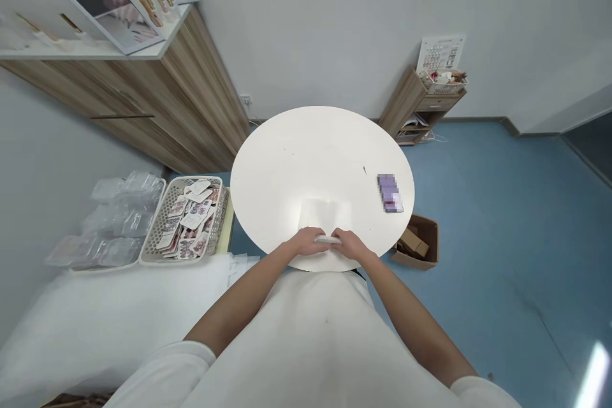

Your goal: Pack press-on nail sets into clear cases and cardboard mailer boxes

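Both hands meet near the front edge of a white round table. A narrow white folded piece stretches between them; what it is made of I cannot make out. My left hand grips its left end with curled fingers. At the right end, my right hand is closed on the same piece. Just beyond the hands a pale, thin sheet lies on the tabletop, creased down the middle. Whether it joins the folded piece is hidden by the hands.
A phone, blurred out, lies at the table's right. On the left stand a white basket of printed cards and a tray of clear plastic packs. A cardboard box is on the floor at right. A wooden cabinet stands behind left.
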Demonstrator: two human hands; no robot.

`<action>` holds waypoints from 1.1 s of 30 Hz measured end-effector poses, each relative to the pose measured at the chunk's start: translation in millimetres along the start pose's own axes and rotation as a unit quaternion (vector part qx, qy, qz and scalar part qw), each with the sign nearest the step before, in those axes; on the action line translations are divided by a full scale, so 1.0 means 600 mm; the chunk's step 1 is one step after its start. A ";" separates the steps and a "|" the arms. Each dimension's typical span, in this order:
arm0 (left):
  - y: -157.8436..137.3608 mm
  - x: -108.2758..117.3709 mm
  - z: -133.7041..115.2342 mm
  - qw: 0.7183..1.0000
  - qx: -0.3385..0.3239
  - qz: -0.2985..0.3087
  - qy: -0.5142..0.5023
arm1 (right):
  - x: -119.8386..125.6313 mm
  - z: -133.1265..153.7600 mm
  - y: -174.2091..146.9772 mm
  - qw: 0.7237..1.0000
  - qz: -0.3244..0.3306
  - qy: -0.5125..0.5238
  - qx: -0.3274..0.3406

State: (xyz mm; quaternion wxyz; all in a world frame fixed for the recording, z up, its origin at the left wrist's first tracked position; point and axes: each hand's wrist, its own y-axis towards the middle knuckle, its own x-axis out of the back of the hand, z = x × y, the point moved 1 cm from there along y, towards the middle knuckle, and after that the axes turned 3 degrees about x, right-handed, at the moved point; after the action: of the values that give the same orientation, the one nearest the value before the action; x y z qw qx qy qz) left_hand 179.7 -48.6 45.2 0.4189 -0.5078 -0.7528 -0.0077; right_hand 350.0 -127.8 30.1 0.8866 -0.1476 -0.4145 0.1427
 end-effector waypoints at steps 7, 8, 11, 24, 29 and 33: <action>0.008 0.025 0.045 0.990 0.104 -0.088 -0.036 | 0.034 -0.015 0.043 0.993 -0.037 0.080 -0.079; 0.010 0.025 0.051 0.988 0.119 -0.097 -0.036 | 0.035 -0.018 0.047 0.990 -0.043 0.097 -0.094; 0.016 0.020 0.064 0.981 0.150 -0.117 -0.036 | 0.034 -0.029 0.053 0.983 -0.068 0.120 -0.123; 0.028 0.004 0.082 0.950 0.263 -0.163 -0.033 | 0.008 -0.052 0.048 0.960 -0.164 0.104 -0.204; 0.017 -0.007 0.061 0.929 0.263 -0.260 0.010 | -0.005 -0.049 0.030 0.937 -0.266 0.103 -0.200; 0.011 -0.024 0.018 0.948 0.076 -0.270 0.151 | -0.031 -0.059 0.003 0.907 -0.311 0.155 -0.239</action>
State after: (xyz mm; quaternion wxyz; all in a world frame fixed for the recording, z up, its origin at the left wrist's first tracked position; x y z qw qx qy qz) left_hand 180.0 -51.5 26.6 0.5476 -0.2448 -0.7878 -0.1399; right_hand 365.9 -138.2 -5.2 0.8773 -0.2386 -0.3189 -0.2678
